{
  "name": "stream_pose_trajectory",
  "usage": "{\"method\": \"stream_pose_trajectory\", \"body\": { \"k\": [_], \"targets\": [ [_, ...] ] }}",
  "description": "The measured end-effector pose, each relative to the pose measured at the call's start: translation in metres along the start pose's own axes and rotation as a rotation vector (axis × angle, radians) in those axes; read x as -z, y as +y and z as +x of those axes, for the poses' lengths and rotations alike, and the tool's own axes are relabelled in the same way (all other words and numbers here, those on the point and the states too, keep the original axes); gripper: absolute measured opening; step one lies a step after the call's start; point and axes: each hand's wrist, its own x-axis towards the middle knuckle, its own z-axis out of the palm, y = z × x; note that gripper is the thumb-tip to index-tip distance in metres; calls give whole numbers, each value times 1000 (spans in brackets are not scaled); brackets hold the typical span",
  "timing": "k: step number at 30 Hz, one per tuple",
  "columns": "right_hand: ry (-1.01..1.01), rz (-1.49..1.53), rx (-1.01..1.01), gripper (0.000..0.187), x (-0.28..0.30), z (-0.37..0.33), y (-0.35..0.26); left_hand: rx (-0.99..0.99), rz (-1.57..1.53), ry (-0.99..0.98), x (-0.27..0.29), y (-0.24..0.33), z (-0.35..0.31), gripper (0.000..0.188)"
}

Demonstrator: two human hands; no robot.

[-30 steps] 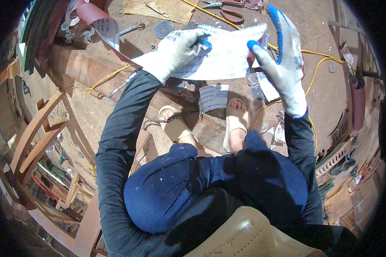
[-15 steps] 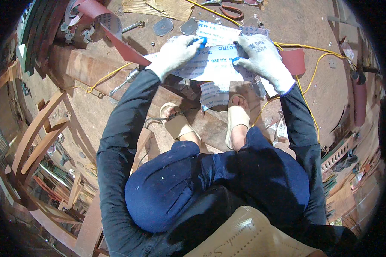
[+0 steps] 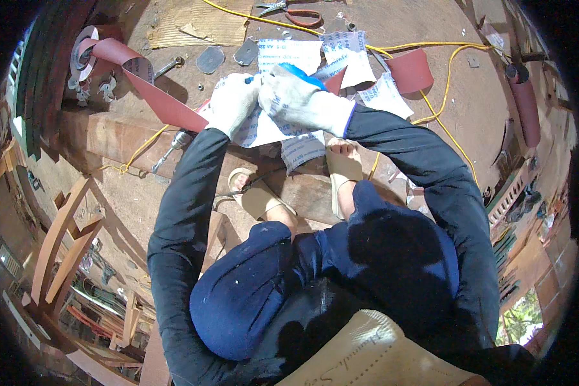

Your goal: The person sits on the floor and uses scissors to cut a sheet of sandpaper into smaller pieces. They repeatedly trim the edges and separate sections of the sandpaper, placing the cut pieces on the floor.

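Observation:
Both my hands wear white knit gloves with blue patches and meet in front of my feet. My left hand (image 3: 230,103) is closed on the left part of a sandpaper sheet (image 3: 262,130), its white printed backing facing up. Pressed up beside it, my right hand (image 3: 296,98) is closed on the same sheet, which looks folded or bent over; its fingertips are hidden. A strip of red sandpaper (image 3: 167,109) runs from a roll (image 3: 87,55) at the left toward my left wrist. Loose sandpaper pieces (image 3: 345,53) lie beyond and beside my hands.
A yellow cord (image 3: 431,45) crosses the ground on the right. Scissors (image 3: 302,17) lie at the far side by a cardboard piece (image 3: 199,22). Dark disc-like pads (image 3: 210,60) and a bolt-like metal rod (image 3: 170,67) are at the left. Curved wooden parts (image 3: 58,238) stand lower left.
My right hand has swung left across the sheet to meet my left hand, so the flat sheet is now bent over. The view has shifted slightly.

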Motion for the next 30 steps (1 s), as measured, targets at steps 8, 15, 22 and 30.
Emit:
{"method": "stream_pose_trajectory", "body": {
  "k": [8, 15, 22, 30],
  "targets": [
    [20, 415, 60, 14, 66, 15, -68, -100, 440, 37, 19, -39, 7, 33],
    [-127, 1177, -90, 17, 70, -20, -115, 388, -67, 544, 144, -183, 19, 23],
    [-333, -11, -508, 78, 72, -43, 20, 214, -1353, -155, 140, -130, 0, 21],
    [200, 543, -96, 47, 81, 60, -6, -534, -1101, -527, 74, -23, -11, 37]
  ]
}}
